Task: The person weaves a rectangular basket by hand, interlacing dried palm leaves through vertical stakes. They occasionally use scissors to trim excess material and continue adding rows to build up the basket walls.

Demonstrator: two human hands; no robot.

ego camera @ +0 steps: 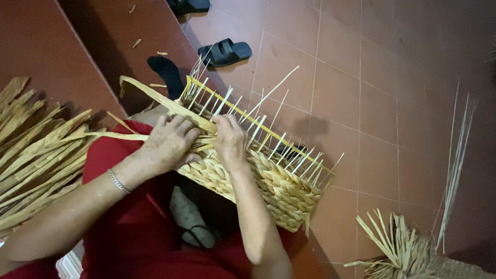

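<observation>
The half-woven basket lies on its side across the person's lap, over the red garment, with its open rim turned toward the tiled floor. Thin pale stakes stand out from the rim in a row, and the plaited wall below them looks tight and even. The left hand lies on the near end of the rim, its fingers curled around a broad flat straw strip that runs up and away to the left. The right hand is just beside it, fingers bent down and pressing the weave between the stakes; I cannot tell if it pinches a strand. To do this step well, I think the strip must stay flat and not twisted, and be pulled snug against the row beneath before it passes the following stake. The pressing hand should hold the last crossing firm, so it does not loosen. The stakes seem brittle, so bending them gently is safer. A bundle of spare strips lies near the left arm, and black sandals stand well apart on the floor.
</observation>
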